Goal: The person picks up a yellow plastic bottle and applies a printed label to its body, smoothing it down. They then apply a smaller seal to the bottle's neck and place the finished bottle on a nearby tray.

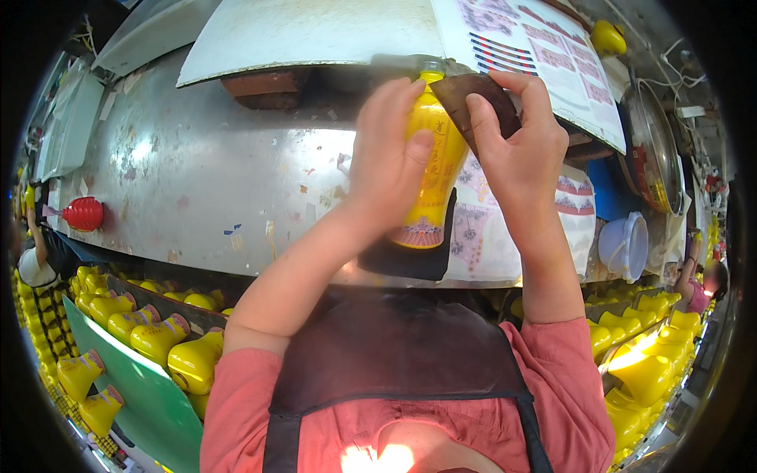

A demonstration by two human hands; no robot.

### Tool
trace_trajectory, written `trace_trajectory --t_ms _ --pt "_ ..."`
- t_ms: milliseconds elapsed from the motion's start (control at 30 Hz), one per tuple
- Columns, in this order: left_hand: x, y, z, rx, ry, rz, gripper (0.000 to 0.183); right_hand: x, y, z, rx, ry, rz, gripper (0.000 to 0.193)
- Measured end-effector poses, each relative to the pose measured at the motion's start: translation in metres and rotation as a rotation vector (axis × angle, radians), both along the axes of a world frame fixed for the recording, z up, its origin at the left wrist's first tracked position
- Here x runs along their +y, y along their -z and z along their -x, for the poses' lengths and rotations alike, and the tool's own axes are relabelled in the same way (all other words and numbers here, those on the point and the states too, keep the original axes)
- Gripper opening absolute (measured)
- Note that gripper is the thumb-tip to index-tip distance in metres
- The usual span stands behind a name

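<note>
Head view: far left of the grip I see a red ribbed container (84,214); then the left hand (390,154), blurred against the yellow printed bottle (443,169) between both hands, whether grasping I can't tell; a flat dark brown pad (465,102), pinched by the right hand (522,134); farther right, a white bucket (621,246).

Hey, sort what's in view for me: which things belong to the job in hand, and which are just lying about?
Seem to belong:
- yellow decorated bottle, against the left hand
- flat dark brown piece, pinched in the right hand
- printed pattern sheets
- other yellow bottles, probably

Seem just lying about:
- red ribbed container, left
- pale bucket, right
</note>
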State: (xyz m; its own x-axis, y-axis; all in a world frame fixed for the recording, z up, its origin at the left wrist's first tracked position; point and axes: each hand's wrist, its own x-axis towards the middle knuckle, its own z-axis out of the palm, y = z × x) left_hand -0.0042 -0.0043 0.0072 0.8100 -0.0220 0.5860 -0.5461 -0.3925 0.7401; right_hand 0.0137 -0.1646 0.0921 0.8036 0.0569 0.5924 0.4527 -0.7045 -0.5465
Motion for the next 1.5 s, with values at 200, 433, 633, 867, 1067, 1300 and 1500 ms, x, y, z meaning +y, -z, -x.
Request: trace_trajectory --t_ms 200,433,633,867,1067,1300,1500 --pt "-0.002 -0.003 0.002 0.030 -0.064 -0.097 0.081 -0.010 -0.015 -0.019 0.083 -0.143 -0.078 0.024" --pt "-0.007 -0.007 0.007 0.121 -0.104 -0.109 0.102 0.002 -0.038 -0.047 0.184 -0.347 0.263 0.021" --pt "-0.006 -0.007 0.008 0.078 -0.128 -0.150 0.107 -0.002 -0.044 -0.062 0.337 -0.512 0.099 0.026" --pt "-0.005 -0.010 0.026 0.172 -0.178 -0.306 0.115 -0.010 -0.031 -0.042 0.185 -0.185 0.198 0.030" --pt "-0.002 -0.009 0.051 0.518 -0.063 -0.128 0.118 -0.033 0.013 0.002 0.183 -0.165 -0.172 0.030" --pt "0.007 -0.001 0.057 0.564 0.099 0.146 0.086 -0.046 0.049 0.066 -0.156 -0.343 0.162 0.027" --pt "0.004 0.002 0.061 0.548 0.094 0.234 0.080 -0.038 0.040 0.083 0.346 -0.137 -0.506 0.022"
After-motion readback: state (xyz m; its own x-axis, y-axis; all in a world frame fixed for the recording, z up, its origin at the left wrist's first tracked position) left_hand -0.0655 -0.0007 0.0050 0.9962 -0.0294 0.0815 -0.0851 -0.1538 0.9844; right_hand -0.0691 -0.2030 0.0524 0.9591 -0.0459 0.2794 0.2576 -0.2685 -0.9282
